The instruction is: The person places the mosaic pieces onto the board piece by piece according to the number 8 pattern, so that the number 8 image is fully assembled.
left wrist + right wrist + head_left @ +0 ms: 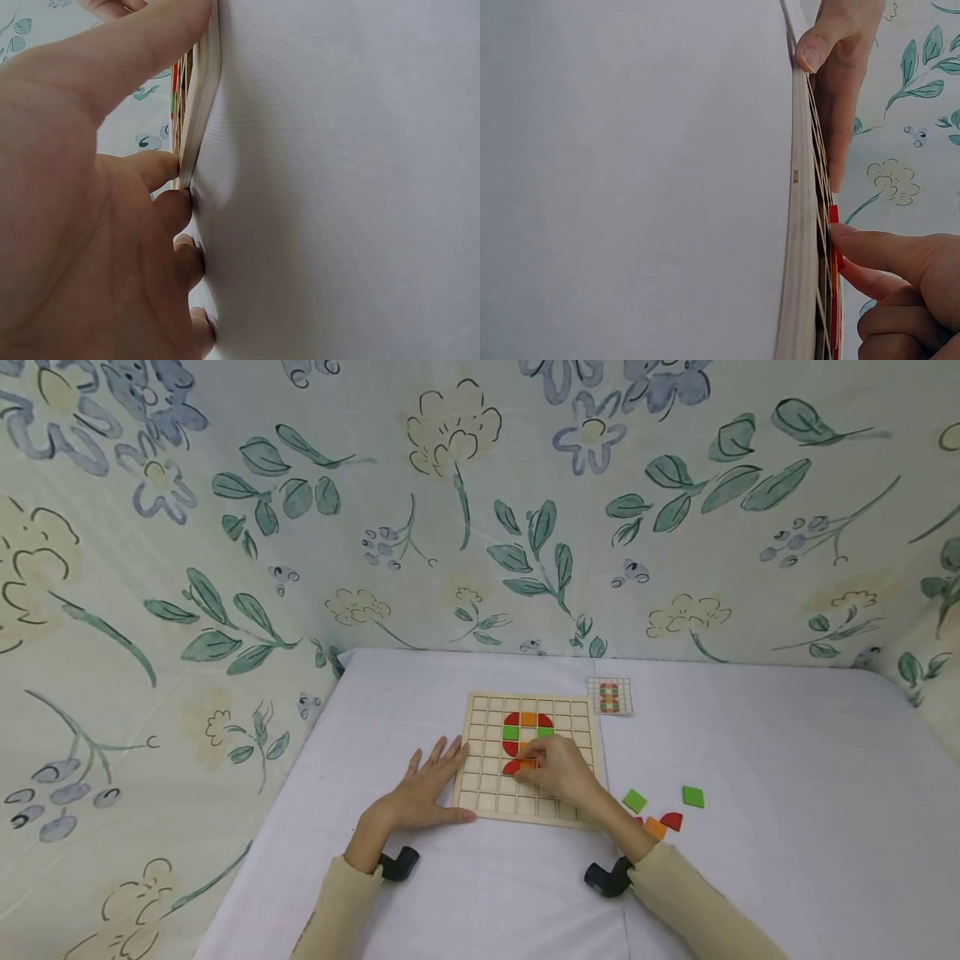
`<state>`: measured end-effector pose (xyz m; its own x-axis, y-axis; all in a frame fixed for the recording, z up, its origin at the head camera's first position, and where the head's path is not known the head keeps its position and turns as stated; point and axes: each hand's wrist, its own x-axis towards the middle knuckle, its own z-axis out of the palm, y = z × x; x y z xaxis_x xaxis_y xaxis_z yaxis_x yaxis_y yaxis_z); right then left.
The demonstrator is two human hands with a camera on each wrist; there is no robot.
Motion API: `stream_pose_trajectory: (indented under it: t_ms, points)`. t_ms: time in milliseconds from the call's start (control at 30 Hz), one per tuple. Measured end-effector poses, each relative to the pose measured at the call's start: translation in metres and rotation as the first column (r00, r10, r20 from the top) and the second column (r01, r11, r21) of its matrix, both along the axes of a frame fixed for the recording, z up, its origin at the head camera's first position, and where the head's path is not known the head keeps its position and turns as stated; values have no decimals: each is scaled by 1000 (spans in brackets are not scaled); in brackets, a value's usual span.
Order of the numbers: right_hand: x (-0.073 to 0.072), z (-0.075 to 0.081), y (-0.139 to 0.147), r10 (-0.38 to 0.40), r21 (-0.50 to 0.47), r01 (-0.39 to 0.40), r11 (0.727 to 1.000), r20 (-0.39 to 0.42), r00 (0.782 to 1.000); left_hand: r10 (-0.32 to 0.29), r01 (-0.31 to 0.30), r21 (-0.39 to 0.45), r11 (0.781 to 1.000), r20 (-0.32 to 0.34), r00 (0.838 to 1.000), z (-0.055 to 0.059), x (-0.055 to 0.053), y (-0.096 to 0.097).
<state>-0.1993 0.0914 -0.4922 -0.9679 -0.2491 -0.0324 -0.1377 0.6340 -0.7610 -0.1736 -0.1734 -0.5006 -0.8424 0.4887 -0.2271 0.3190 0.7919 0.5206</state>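
A wooden grid board [480, 785] lies on the white cloth. Red, orange and green tiles sit in its squares, among them a green tile [512, 732] and an orange tile [528, 719]. My left hand [426, 789] rests spread at the board's left edge, thumb at the near corner; the left wrist view shows its fingertips along the board's side. Over the board's middle, my right hand [558, 768] pinches a red quarter-round tile [511, 767] between thumb and index finger, its other fingers curled in the right wrist view. That hand covers part of the pattern.
A small pattern card [626, 702] lies beyond the board's right corner. Right of the board are loose tiles: a green tile [693, 797], another green tile [634, 801], a red tile [672, 821] and an orange tile [655, 828]. A floral cloth [420, 568] hangs behind the table.
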Motion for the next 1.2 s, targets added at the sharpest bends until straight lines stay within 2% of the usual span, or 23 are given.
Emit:
stream_pose_trajectory:
  t_ms: [967,1200]
  points:
    - [0,-6,-1,5,-47,-5,999,-6,1000,-3,3,-4,1000,-8,1000,-1,1,-1]
    - [3,-2,2,-20,-67,20,998,12,1000,-6,6,3,1000,-11,1000,0,0,-1]
